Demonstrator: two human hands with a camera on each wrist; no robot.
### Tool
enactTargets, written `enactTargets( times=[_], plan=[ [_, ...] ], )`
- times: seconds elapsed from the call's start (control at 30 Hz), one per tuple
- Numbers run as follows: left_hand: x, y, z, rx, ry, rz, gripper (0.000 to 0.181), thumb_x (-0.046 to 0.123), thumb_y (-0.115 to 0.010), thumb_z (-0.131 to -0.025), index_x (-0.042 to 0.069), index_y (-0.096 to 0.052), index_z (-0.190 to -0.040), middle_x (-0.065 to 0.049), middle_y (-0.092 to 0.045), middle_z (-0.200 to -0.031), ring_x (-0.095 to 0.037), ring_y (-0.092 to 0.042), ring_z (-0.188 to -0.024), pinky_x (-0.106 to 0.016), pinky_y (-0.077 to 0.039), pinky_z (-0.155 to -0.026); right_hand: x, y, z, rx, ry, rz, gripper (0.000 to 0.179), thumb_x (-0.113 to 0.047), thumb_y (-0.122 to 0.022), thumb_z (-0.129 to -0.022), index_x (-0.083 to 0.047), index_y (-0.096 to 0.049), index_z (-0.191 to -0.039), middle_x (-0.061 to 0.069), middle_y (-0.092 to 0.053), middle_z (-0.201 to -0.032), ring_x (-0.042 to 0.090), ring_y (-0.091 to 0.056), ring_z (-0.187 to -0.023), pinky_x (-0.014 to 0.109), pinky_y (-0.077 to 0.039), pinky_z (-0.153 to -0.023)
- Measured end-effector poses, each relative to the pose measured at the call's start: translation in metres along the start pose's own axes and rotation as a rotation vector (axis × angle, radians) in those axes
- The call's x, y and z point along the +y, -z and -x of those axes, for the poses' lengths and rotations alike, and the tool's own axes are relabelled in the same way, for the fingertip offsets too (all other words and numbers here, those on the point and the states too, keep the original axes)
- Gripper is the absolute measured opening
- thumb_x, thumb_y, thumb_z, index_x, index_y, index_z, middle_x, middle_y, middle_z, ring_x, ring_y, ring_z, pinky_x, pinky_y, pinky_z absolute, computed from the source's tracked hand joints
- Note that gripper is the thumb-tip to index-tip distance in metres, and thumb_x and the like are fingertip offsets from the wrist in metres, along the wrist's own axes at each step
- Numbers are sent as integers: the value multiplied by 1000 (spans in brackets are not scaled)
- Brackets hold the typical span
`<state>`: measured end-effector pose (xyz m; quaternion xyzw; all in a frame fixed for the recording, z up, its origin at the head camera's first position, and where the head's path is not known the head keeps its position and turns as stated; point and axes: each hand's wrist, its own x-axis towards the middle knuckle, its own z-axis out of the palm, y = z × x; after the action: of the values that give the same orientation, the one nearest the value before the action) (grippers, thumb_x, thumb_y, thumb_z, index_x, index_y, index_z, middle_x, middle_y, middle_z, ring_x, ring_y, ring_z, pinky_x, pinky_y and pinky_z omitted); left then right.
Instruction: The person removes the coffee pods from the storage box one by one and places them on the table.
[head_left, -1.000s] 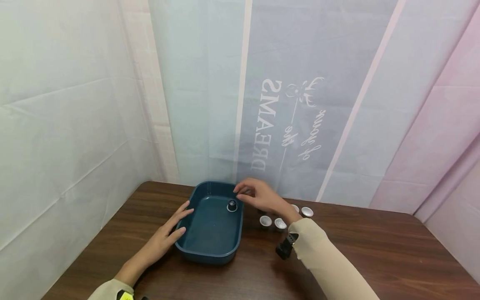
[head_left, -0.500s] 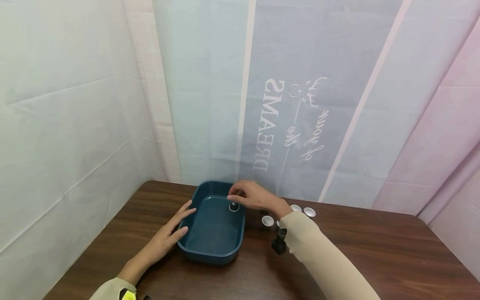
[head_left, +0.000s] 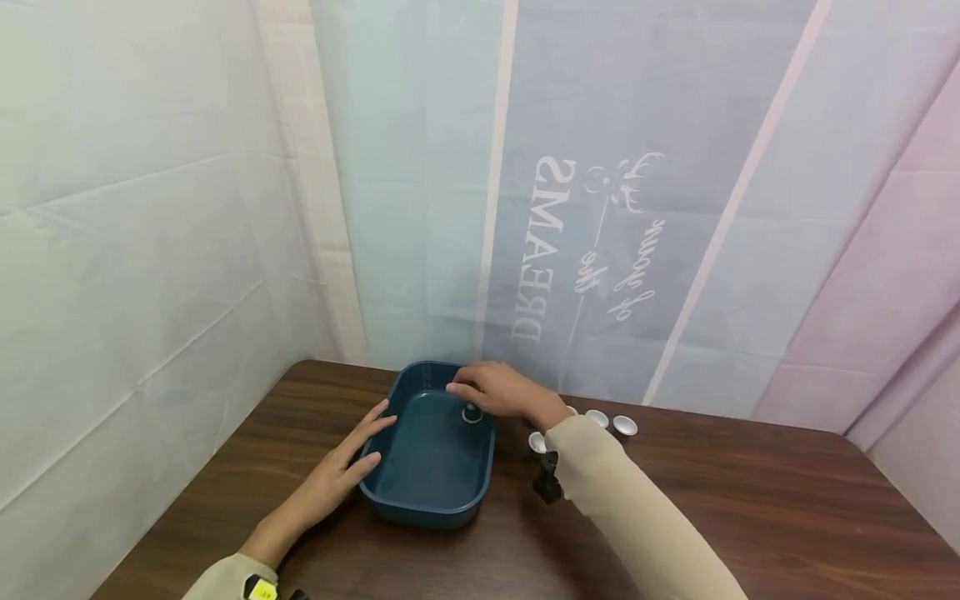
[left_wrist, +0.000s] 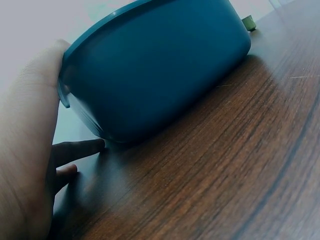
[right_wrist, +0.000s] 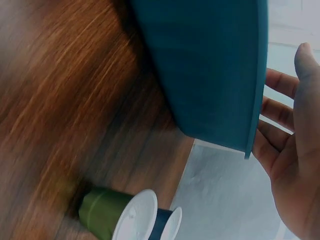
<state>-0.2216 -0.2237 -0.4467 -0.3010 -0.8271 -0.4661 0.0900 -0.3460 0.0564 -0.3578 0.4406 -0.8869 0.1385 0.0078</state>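
Observation:
A deep blue-green plastic tray stands on the table. My left hand rests against its left side, fingers fairly straight with their tips at the rim. My right hand reaches over the tray's right rim, fingers dipping inside; in the right wrist view the thumb stands apart from the fingers, whose tips hide behind the tray wall. Just below this hand, a dark coffee capsule sits rim-down on the tray floor, partly covered by the hand. Nothing shows between thumb and fingers.
Several coffee capsules with white lids up stand right of the tray, partly behind the right sleeve, among them one capsule at the far right. The right wrist view shows a green capsule and a dark blue capsule. A curtain hangs behind the table.
My right hand has moved left and slightly down over the tray, from beside the capsule to over it. My left hand stays at the rim. The view has shifted slightly.

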Motion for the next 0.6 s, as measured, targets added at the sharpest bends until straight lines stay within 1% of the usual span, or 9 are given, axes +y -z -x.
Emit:
enactTargets(
  times=[0.07, 0.2, 0.27, 0.3, 0.37, 0.47, 0.53, 0.6],
  plan=[
    [0, 0, 0, -1, 3, 0, 49, 7, -44, -101, 12, -34, -148, -4, -12, -159, -37, -14, -142, -70, -20, -99, 0, -1, -2, 6, -3, -28, 41, -48, -37, -101, -21, -66, -115, -7, -64, -101, 7, -58, -89, 29, -47, -80],
    [0, 0, 1, -1, 1, 3, 49, 6, -44, -101, 13, -34, -148, -3, -12, -159, -37, -14, -142, -70, -20, -100, -2, -1, -2, 2, -14, -218, 38, -40, -40, -103, -15, -66, -112, 0, -65, -100, 11, -63, -80, 26, -50, -73],
    [0, 1, 1, 0, 1, 1, 49, 7, -44, -101, 12, -35, -148, -4, -12, -159, -37, -13, -142, -69, -20, -100, -3, -1, -2, -12, -26, -339, 36, -36, -42, -103, -11, -66, -114, 5, -65, -105, 16, -67, -80, 25, -51, -72],
    [-1, 1, 1, 0, 4, -3, 48, 7, -44, -101, 12, -35, -148, -3, -12, -159, -37, -14, -142, -69, -20, -100, -4, -2, -3, -19, -31, -393, 35, -34, -42, -103, -10, -65, -115, 8, -64, -110, 18, -67, -83, 25, -52, -72],
    [-2, 1, 1, -1, 10, -8, 48, 8, -44, -101, 11, -35, -148, -3, -13, -159, -36, -14, -142, -69, -20, -100, -6, -4, -4, -33, -31, -453, 30, -29, -43, -103, -11, -65, -114, 11, -63, -113, 21, -68, -87, 26, -53, -73],
    [-2, 1, 1, -1, 16, -17, 48, 9, -44, -101, 12, -35, -148, -4, -13, -159, -35, -15, -142, -68, -21, -100, -9, -9, -6, -54, -16, -459, 24, -19, -45, -103, -10, -64, -114, 15, -62, -112, 21, -67, -89, 25, -52, -74],
    [-2, 1, 1, 0, 11, -14, 48, 8, -44, -101, 12, -35, -148, -4, -13, -159, -35, -15, -142, -68, -21, -100, -11, -10, -6, -66, 2, -421, 21, -12, -47, -102, -10, -64, -115, 15, -63, -111, 20, -65, -88, 25, -52, -73],
    [-1, 1, 0, 0, 6, -11, 49, 7, -44, -101, 12, -35, -148, -4, -13, -159, -35, -15, -142, -68, -21, -100, -13, -11, -6, -78, 17, -389, 23, -5, -48, -100, -7, -62, -118, 14, -62, -111, 19, -64, -88, 24, -51, -72]
  ],
)
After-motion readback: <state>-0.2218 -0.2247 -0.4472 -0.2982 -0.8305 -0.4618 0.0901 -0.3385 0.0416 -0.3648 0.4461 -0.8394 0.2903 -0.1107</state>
